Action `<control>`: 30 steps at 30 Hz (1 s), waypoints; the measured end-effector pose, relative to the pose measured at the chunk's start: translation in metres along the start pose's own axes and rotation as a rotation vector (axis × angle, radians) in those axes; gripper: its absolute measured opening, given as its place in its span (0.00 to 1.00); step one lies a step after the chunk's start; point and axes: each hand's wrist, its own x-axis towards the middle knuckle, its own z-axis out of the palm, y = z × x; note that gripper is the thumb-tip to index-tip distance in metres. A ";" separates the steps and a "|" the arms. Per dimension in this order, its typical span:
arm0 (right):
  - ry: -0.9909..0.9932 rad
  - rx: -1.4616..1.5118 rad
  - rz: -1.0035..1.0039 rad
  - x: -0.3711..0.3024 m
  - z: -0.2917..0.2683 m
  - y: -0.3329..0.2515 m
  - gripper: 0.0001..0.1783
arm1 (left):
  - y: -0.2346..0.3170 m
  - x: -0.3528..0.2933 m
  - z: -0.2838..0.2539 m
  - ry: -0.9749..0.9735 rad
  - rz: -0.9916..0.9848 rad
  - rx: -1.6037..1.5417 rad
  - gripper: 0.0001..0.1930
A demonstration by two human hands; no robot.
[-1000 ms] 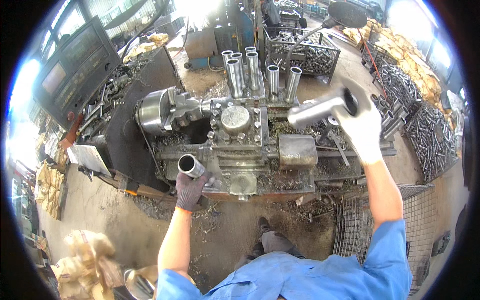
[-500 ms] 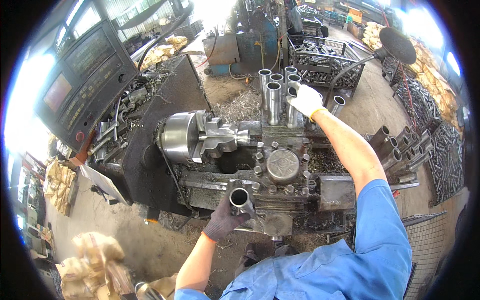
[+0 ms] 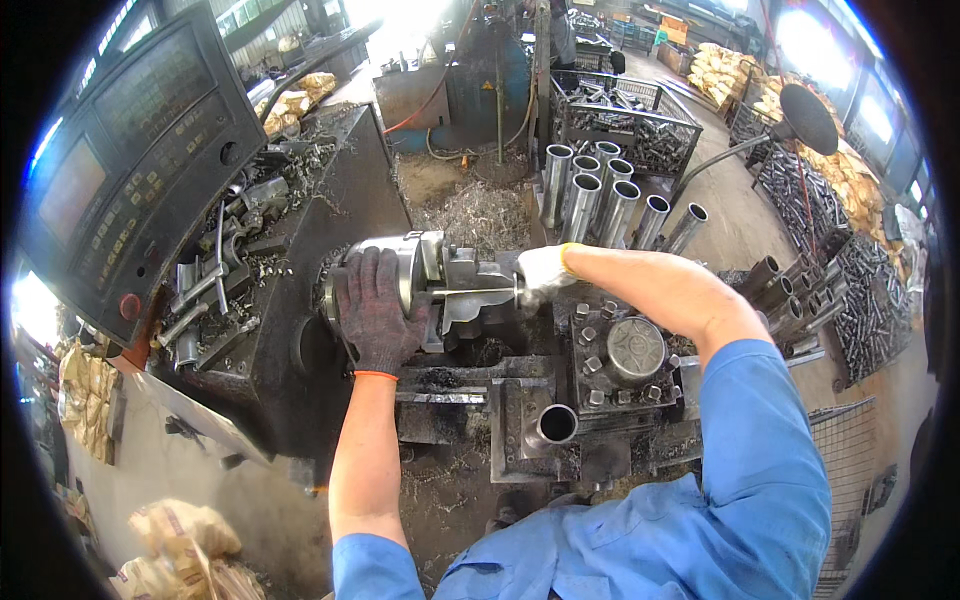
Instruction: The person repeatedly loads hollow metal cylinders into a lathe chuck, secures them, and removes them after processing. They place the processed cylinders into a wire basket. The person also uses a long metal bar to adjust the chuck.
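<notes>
Beyond the lathe, a loaded bin stands at two o'clock from the chuck. Across that chuck lies the left hand, fingers outstretched. At three is the right hand, whose finger closure I can't tell; a steel tube stands toward five.

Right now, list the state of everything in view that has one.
Left hand: gloved, spread over the chuck.
Right hand: gloved, at the chuck's outer end.
Near tube: standing, mouth up.
Tube cluster: standing, mouths up.
Crate: loaded with metal parts.
Sacks: stacked.
Screen: unclear whether lit.
</notes>
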 end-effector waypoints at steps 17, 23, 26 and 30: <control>-0.078 -0.062 0.059 -0.010 0.008 0.062 0.42 | 0.003 0.001 -0.007 0.029 0.021 -0.008 0.41; 0.738 0.191 0.143 -0.150 0.046 0.115 0.47 | 0.003 -0.002 -0.002 0.032 0.021 0.040 0.42; 0.970 0.284 0.278 -0.205 0.057 0.094 0.47 | -0.001 -0.002 0.003 -0.003 0.035 0.069 0.42; 1.134 0.220 0.248 -0.268 0.066 0.006 0.47 | 0.010 0.002 -0.016 -0.056 -0.003 0.024 0.41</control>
